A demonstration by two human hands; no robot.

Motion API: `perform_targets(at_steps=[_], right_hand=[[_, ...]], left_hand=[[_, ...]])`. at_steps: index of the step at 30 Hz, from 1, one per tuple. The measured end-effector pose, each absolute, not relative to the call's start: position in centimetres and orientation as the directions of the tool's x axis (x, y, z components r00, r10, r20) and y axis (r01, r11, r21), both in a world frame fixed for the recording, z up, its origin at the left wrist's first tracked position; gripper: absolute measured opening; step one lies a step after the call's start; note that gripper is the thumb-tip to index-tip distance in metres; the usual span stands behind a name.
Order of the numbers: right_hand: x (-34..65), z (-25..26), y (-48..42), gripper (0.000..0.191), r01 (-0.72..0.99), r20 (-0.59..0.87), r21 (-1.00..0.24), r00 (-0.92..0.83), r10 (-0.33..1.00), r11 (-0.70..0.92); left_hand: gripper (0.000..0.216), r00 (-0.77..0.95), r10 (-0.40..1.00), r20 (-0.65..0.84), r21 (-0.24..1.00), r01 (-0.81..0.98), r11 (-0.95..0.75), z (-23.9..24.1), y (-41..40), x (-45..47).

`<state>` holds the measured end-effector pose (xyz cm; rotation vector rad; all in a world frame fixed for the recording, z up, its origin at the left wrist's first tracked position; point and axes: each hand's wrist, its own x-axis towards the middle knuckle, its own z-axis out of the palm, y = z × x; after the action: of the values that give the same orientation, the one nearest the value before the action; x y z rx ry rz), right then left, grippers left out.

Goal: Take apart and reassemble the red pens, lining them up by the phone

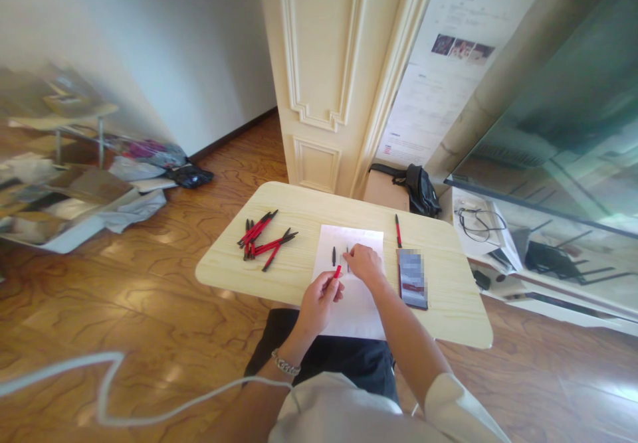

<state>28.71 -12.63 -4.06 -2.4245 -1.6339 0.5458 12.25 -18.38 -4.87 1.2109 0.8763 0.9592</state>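
Observation:
My left hand (pixel 321 302) is closed around a red pen barrel (pixel 337 271), whose end sticks up past the thumb and fingertips. Just to its right, my right hand (pixel 366 264) has its fingertips pinched over the sheet of paper (pixel 353 313), at a thin dark pen refill (pixel 347 268) partly covered by the fingers. A short black pen part (pixel 333 256) lies on the paper left of that hand. Several red and black pens (pixel 264 238) are piled at the left of the table. One more such pen (pixel 398 232) lies alone right of the paper.
A phone (pixel 413 280) lies on the pale table (pixel 453 303), right of my right forearm. Behind the table are a cream panelled door (pixel 319 51) and a black bag (pixel 421 187). Boxes and bags (pixel 94 194) clutter the floor at left; a white cable (pixel 164 415) crosses low.

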Motion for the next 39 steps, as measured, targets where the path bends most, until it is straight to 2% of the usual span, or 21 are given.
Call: perform_targets(at_steps=[5, 7, 9, 12, 14, 17, 19, 30, 39], right_hand=[[28.7, -4.0, -12.2, 0.027, 0.873, -0.214, -0.289, 0.341, 0.915, -0.393], [29.1, -4.1, -12.4, 0.026, 0.857, -0.200, -0.349, 0.327, 0.924, -0.379], [29.6, -4.1, -12.6, 0.025, 0.796, -0.171, -0.505, 0.287, 0.942, -0.334], [30.3, -3.8, -13.1, 0.025, 0.509, -0.129, -0.825, 0.254, 0.959, -0.245], [30.3, -3.0, -13.6, 0.032, 0.258, -0.100, -0.951, 0.262, 0.960, -0.170], [29.9, -1.1, -14.5, 0.034, -0.013, -0.032, -0.999, 0.295, 0.955, -0.029], [29.4, 0.2, -15.1, 0.030, -0.106, 0.002, -0.994, 0.324, 0.946, 0.039], [28.2, 0.6, -15.9, 0.026, -0.102, 0.059, -0.990, 0.327, 0.943, 0.097], [28.1, 0.9, -16.4, 0.025, 0.002, 0.081, -0.996, 0.322, 0.943, 0.085]], left_hand=[[0.037, 0.360, 0.932, -0.033, 0.990, -0.120, 0.081, -4.8, -18.4, 12.2], [0.038, 0.356, 0.933, -0.043, 0.989, -0.120, 0.092, -4.8, -18.3, 12.2], [0.039, 0.354, 0.934, -0.055, 0.987, -0.124, 0.105, -4.8, -18.3, 12.1], [0.040, 0.358, 0.932, -0.065, 0.983, -0.136, 0.120, -5.1, -18.3, 12.0], [0.040, 0.364, 0.929, -0.067, 0.981, -0.145, 0.128, -5.2, -18.3, 12.1], [0.038, 0.377, 0.924, -0.063, 0.979, -0.157, 0.130, -5.5, -18.2, 12.4], [0.037, 0.386, 0.921, -0.055, 0.981, -0.153, 0.122, -5.6, -18.2, 12.5], [0.033, 0.398, 0.917, -0.035, 0.995, -0.072, 0.070, -5.8, -18.4, 12.2], [0.035, 0.412, 0.910, -0.032, 0.998, -0.031, 0.049, -5.8, -18.3, 12.3]])
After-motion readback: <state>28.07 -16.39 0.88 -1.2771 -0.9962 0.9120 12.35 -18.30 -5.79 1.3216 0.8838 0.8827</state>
